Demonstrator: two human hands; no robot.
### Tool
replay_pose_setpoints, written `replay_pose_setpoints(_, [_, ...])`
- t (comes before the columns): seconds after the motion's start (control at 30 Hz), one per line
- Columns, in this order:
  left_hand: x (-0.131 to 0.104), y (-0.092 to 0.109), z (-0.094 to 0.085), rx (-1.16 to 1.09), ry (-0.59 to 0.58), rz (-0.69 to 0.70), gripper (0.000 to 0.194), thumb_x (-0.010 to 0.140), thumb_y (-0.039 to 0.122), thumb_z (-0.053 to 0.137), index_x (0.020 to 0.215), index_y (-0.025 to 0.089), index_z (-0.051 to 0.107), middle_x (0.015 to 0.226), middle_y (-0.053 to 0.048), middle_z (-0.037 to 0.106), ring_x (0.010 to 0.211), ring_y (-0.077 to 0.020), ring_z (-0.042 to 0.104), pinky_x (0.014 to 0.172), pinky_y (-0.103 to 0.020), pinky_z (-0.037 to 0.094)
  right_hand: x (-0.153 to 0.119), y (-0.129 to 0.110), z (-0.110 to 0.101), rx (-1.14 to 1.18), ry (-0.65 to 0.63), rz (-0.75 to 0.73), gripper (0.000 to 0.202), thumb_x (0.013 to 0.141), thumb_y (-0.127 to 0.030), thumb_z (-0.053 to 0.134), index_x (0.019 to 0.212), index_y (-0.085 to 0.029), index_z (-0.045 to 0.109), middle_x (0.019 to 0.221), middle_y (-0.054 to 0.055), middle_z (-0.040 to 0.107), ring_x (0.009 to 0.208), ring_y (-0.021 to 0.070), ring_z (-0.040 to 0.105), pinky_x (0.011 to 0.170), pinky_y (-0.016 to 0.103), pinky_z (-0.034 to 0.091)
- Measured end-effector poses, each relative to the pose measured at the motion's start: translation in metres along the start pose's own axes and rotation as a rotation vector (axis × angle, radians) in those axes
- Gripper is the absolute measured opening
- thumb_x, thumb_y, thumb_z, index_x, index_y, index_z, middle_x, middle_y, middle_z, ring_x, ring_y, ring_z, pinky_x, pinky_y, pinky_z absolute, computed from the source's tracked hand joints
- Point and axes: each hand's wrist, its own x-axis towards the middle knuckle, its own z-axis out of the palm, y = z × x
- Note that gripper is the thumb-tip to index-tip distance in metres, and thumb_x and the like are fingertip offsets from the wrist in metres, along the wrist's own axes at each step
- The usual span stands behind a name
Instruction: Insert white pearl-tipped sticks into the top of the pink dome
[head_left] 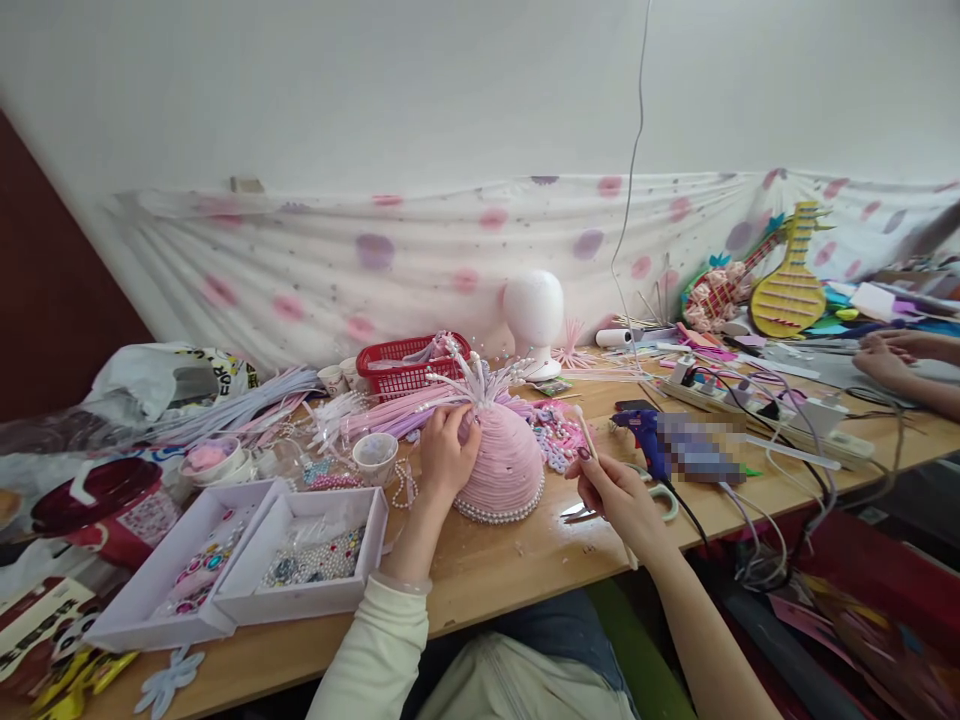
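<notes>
A pink dome-shaped hat (500,465), wound with fuzzy strips, stands on the table with pearl beads round its lower edge. White fuzzy stems tipped with beads rise from its top. My left hand (448,450) grips the hat's upper left side, fingers bent near the base of the stems. To the right of the hat, my right hand (616,497) pinches a thin pale stick (586,430) with a fuzzy-looking tip, pointing upward. Scissors (663,501) lie partly hidden beneath that hand. A blue glue gun (646,437) lies just beyond it.
Two white box trays (304,597) with beads and gems stand at left, near a paper cup (375,457). Behind are a red basket (401,378) and a white foam head (534,320). Power strips (787,420) and cables lie right; another person's hands (892,357) are far right.
</notes>
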Motion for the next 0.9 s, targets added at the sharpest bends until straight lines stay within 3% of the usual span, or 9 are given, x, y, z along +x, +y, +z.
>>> replay_pose_setpoints(0.33, [0.006, 0.003, -0.003, 0.152, -0.142, 0.036, 0.036, 0.091, 0.032, 0.044, 0.121, 0.021, 0.061, 0.109, -0.011, 0.058, 0.107, -0.0258, 0.054, 0.097, -0.042, 0.042, 0.001, 0.002, 0.004, -0.005, -0.002, 0.009, 0.056, 0.079, -0.072, 0.05, 0.071, -0.017, 0.06, 0.047, -0.004, 0.044, 0.044, 0.0108, 0.037, 0.044, 0.025, 0.029])
replay_pose_setpoints(0.6, [0.001, 0.004, -0.001, 0.022, -0.055, -0.004, 0.034, 0.087, 0.031, 0.051, 0.117, 0.018, 0.056, 0.116, -0.011, 0.059, 0.114, -0.0252, 0.052, 0.101, -0.042, 0.04, 0.001, 0.006, -0.001, -0.035, 0.001, 0.04, 0.06, 0.078, -0.074, 0.048, 0.073, -0.016, 0.061, 0.047, -0.004, 0.043, 0.045, 0.0106, 0.037, 0.044, 0.025, 0.027])
replay_pose_setpoints(0.9, [0.001, 0.006, 0.003, 0.123, -0.118, 0.013, 0.039, 0.088, 0.036, 0.049, 0.122, 0.017, 0.055, 0.116, -0.013, 0.055, 0.113, -0.0267, 0.051, 0.101, -0.043, 0.04, 0.002, 0.015, -0.003, -0.025, -0.013, 0.042, 0.057, 0.081, -0.071, 0.047, 0.075, -0.016, 0.062, 0.049, -0.003, 0.044, 0.047, 0.0112, 0.039, 0.047, 0.025, 0.029])
